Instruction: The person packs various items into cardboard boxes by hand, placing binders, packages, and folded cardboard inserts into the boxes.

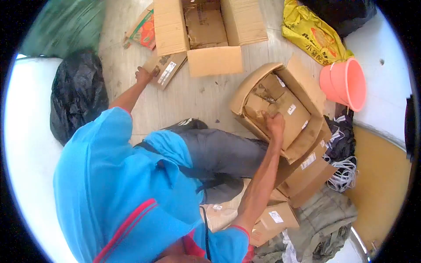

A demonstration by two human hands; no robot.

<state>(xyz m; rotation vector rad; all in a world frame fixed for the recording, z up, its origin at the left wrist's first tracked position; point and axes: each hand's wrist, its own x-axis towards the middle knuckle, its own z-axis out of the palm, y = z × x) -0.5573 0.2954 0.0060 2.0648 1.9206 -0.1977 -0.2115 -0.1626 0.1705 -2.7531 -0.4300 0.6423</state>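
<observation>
My left hand (144, 75) is closed on the edge of a flattened cardboard piece (172, 72) with a white label, close to the floor. My right hand (275, 123) reaches inside a tilted open cardboard box (245, 90). Its fingers are curled at the edge of a labelled flat cardboard piece (294, 116) lying in that box; the fingertips are partly hidden. Torn brown tape or wrapping (265, 94) shows beside that hand. A larger open cardboard box (215, 61) stands ahead, between the two hands, with flat cardboard inside.
A pink bucket (335, 83) and a yellow sack (313, 37) are at the right. Left of me sits a black plastic bag (76, 94). More labelled cardboard (309, 175), white cord (344, 173) and a grey-green cloth (324, 215) lie to my right.
</observation>
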